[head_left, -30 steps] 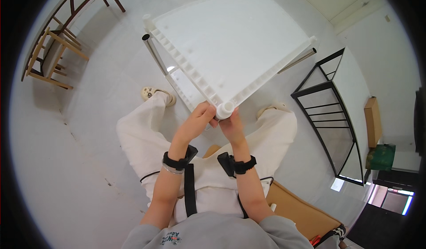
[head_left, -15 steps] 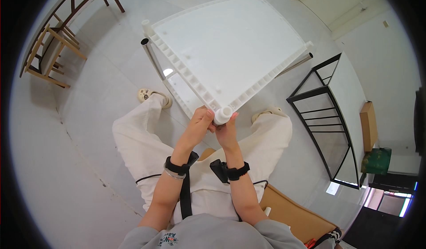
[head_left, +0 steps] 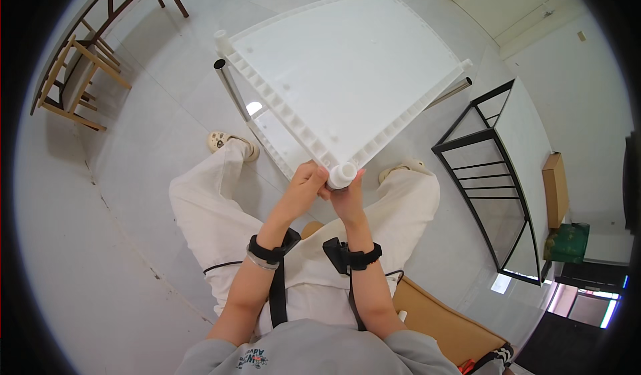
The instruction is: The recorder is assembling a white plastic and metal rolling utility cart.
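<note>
A white plastic shelf panel [head_left: 347,74] with a ribbed rim lies in front of me, one corner pointing at my body. Round sockets stand up at its corners. My left hand [head_left: 306,186] is closed on the near corner from the left, thumb against the round socket [head_left: 343,172]. From the right, my right hand [head_left: 348,205] wraps the same socket, its thumb along the side. Below the panel, a metal tube [head_left: 235,94] shows at the left and another metal tube [head_left: 449,94] at the right; both upper ends are outside the panel's sockets. A lower white shelf [head_left: 272,138] is partly hidden beneath.
My legs [head_left: 214,198] are spread on either side of the shelf. A black-framed table [head_left: 497,134] stands at the right, with a cardboard box [head_left: 554,189] and a green bag [head_left: 567,243] beyond it. Wooden chairs [head_left: 87,74] are at the far left. A tan seat [head_left: 441,318] is behind me.
Both hands and the shelf's near corner have shifted slightly to the right. The grip on the corner stays, and the metal tubes remain outside the sockets.
</note>
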{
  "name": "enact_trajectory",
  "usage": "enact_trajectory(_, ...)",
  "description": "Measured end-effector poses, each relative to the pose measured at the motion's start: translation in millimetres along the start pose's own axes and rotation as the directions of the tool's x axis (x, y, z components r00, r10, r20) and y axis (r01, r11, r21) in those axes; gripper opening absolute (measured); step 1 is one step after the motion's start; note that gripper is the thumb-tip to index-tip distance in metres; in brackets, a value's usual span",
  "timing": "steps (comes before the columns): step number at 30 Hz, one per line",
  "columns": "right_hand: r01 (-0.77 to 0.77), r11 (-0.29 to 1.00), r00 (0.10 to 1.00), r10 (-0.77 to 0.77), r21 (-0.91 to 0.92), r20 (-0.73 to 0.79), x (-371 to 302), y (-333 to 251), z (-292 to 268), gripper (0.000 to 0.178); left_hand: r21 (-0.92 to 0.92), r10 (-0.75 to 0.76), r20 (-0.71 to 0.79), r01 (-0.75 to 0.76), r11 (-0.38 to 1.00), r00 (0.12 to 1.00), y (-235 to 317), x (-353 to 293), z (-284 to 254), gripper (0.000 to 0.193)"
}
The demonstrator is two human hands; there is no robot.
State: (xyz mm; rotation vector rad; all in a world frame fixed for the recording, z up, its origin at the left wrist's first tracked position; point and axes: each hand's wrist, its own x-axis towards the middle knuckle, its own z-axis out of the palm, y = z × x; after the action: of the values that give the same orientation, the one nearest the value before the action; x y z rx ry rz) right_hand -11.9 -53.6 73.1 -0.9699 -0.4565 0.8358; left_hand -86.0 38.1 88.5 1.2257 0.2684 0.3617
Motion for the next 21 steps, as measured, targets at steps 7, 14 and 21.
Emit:
enact_trajectory(7, 0.004, 0.993, 0.995, -0.016, 0.114, 0.103, -5, -2, -6, 0.049, -0.026, -0.127, 0.103, 0.131, 0.991, 0.986, -4, 1, -17, 0.039)
enact_trajectory(14, 0.054, 0.997, 0.998, -0.055, 0.054, 0.012, -3, 6, -7, 0.054, -0.036, -0.095, 0.034, 0.097, 0.995, 0.995, 4, 0, -4, 0.042)
enact_trajectory(21, 0.039, 0.999, 0.997, -0.041, 0.033, 0.067, -1, 4, -5, 0.062, 0.058, 0.000, -0.002, 0.000, 0.998, 1.000, 11, 1, 3, 0.054)
